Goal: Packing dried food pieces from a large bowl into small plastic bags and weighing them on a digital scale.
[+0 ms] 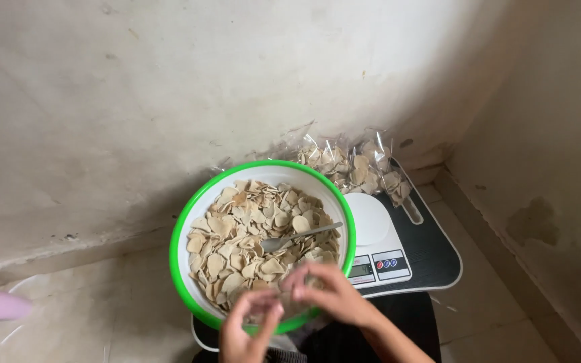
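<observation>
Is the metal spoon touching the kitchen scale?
Apart. The head view shows the metal spoon lying on the chips inside the green-rimmed bowl, with the bowl's rim between its handle tip and the kitchen scale.

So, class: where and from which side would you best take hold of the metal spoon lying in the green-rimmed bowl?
Grip the spoon by its handle end, coming from the right near the scale. The handle slants up clear above the chips, while its head lies among them at the bowl's centre.

Bowl (pixel 189 222) between wall (pixel 136 101) and scale (pixel 379 242)
</observation>
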